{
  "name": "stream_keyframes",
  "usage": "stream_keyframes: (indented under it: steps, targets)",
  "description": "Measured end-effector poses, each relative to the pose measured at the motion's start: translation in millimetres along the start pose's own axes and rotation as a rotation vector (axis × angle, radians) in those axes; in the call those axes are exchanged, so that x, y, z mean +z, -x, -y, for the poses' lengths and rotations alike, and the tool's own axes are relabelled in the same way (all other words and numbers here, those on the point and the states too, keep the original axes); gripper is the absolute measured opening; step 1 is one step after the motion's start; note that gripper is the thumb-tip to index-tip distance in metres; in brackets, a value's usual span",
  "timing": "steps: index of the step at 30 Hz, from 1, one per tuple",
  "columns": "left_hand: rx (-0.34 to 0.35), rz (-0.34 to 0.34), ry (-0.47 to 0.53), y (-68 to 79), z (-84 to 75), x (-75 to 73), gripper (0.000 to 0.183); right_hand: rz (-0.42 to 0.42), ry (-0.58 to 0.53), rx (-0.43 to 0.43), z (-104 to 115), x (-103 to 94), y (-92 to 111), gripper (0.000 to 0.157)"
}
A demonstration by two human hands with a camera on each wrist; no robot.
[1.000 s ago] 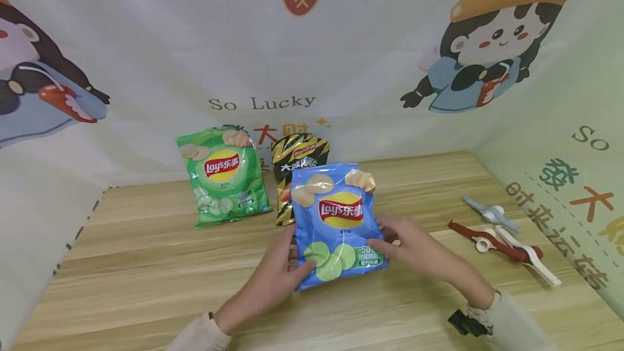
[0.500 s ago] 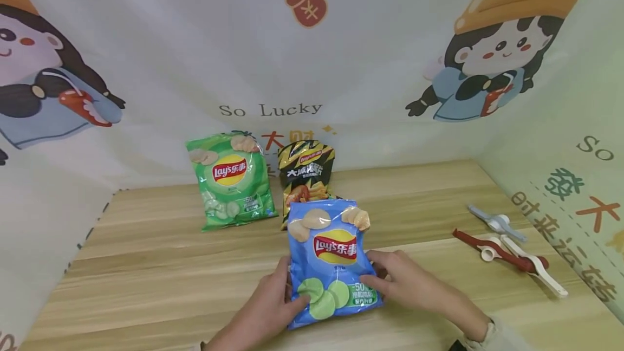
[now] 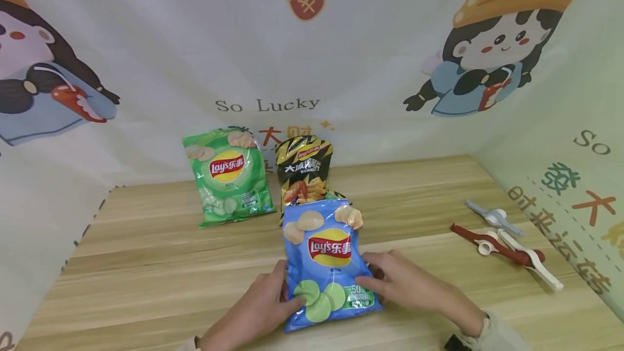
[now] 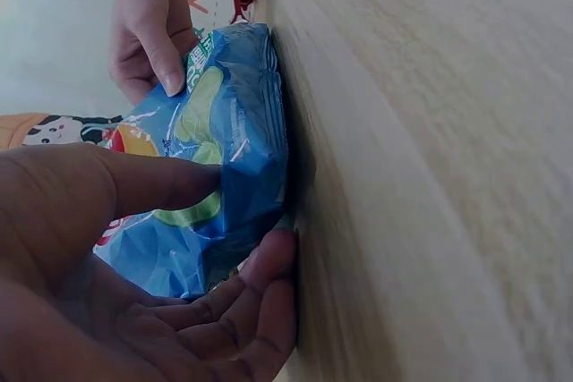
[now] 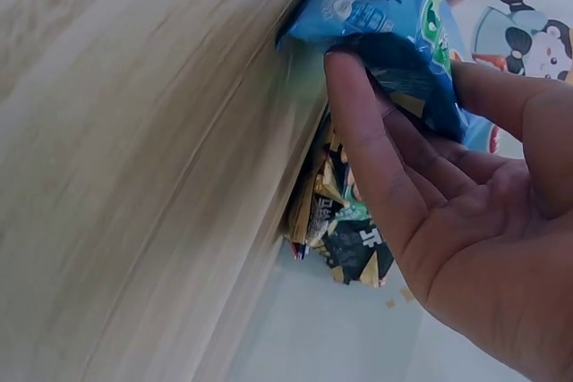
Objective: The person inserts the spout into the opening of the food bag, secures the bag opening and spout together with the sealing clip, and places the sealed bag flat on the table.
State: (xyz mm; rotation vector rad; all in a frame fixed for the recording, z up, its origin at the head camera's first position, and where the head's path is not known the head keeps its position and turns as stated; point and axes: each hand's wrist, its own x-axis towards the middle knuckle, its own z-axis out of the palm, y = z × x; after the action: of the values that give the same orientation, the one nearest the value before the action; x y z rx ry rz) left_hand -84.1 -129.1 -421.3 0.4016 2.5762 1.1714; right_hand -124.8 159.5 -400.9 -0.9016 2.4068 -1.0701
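A blue Lay's chip bag (image 3: 327,270) faces up between both hands near the front middle of the table, its lower edge close over the wood in the left wrist view. My left hand (image 3: 255,307) grips its left side, thumb on the printed front and the other fingers behind. On the right side my right hand (image 3: 409,286) pinches the bag, thumb in front and fingers underneath, as the right wrist view shows. Behind its top edge stands a black and yellow Lay's bag (image 3: 304,169), partly covered. A green Lay's bag (image 3: 229,177) leans at the back left.
At the right lie a red and white clip-like tool (image 3: 512,251) and a pale grey one (image 3: 494,215), long and thin. A printed cloth backdrop (image 3: 380,58) rises behind and at the sides of the wooden table (image 3: 161,264).
Both hands have brought the blue chip bag down and toward the table's front, uncovering more of the black and yellow bag. In the last half second it has shifted only slightly left.
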Motion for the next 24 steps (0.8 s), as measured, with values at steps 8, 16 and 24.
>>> stream_keyframes:
  steps: [8,16,24]
  targets:
    - [0.002,0.051,0.073,-6.3,0.2,10.2,0.067,-0.045,0.081,0.044,-5,-20.8,23,0.037]
    - [0.024,0.03,0.07,-4.6,6.2,1.0,0.069,-0.153,0.226,0.082,-7,-45.9,42,0.04]
    - [0.04,-0.002,0.058,-1.9,2.0,-17.2,0.082,-0.372,0.333,0.101,-29,-72.3,80,0.028]
